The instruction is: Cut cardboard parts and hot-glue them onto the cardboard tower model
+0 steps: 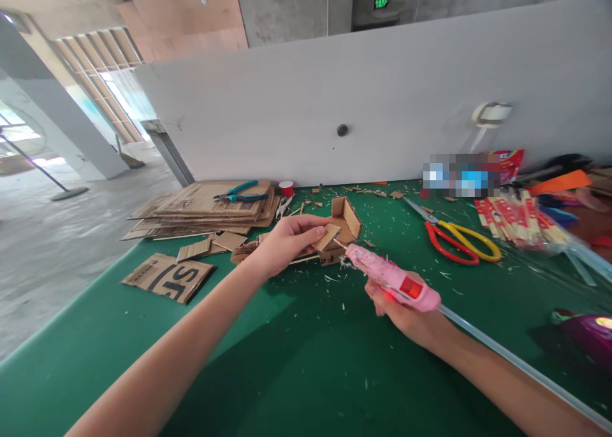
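Note:
My left hand (291,241) pinches a small cardboard piece (327,237) between thumb and fingers. My right hand (399,306) is wrapped round a pink hot glue gun (389,274), whose nozzle meets or nearly meets the edge of that piece. A long clear glue stick (502,354) sticks out of the gun's back end and runs over my right forearm. Just behind the held piece stands a cardboard construction (351,217) with upright walls. Its lower left part is hidden by my left hand.
Cardboard sheets (191,207) are stacked at the back left with teal-handled pliers (241,192) on top. A printed cardboard piece (167,276) lies nearer. Red-and-yellow scissors (454,233) and plastic-wrapped sticks (514,217) lie right. A purple device (590,338) sits at the right edge.

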A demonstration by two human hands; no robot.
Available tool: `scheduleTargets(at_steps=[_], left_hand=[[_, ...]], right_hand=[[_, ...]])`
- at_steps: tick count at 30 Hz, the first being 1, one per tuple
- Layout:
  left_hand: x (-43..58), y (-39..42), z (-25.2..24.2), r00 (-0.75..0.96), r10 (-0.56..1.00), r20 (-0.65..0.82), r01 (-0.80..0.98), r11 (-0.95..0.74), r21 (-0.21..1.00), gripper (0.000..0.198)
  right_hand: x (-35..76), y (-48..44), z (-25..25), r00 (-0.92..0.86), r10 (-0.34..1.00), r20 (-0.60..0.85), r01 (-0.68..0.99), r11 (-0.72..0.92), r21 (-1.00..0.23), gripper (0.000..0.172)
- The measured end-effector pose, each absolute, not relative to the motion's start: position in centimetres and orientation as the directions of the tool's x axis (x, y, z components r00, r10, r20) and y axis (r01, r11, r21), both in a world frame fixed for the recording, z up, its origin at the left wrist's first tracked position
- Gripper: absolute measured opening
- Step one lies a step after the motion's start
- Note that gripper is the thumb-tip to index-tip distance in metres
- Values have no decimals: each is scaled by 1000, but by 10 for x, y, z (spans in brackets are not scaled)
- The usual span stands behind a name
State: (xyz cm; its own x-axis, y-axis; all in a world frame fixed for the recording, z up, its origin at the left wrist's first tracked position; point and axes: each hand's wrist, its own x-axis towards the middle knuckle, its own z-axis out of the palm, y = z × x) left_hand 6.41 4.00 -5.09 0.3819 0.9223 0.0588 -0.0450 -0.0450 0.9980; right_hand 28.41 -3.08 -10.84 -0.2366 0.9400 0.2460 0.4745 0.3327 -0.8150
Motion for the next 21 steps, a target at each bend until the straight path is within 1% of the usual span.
scheduleTargets(at_steps=[6,13,18,21], left_hand=[[64,42,-54,389,918,76,-60,-57,997,32],[65,40,-52,383,921,76,-46,-64,997,29],[64,40,-52,397,914,87,-64,-67,996,30],[65,40,-52,396,914,89,-73,-65,995,31]], right_hand=[[282,-31,-107,-334,886,321,466,452,-761,35],[283,-28,-115,-246,910,335,466,414,-782,32],[281,-29,-108,-317,877,362,469,477,-744,36],[281,-30,-105,-350,862,366,473,500,-725,35]])
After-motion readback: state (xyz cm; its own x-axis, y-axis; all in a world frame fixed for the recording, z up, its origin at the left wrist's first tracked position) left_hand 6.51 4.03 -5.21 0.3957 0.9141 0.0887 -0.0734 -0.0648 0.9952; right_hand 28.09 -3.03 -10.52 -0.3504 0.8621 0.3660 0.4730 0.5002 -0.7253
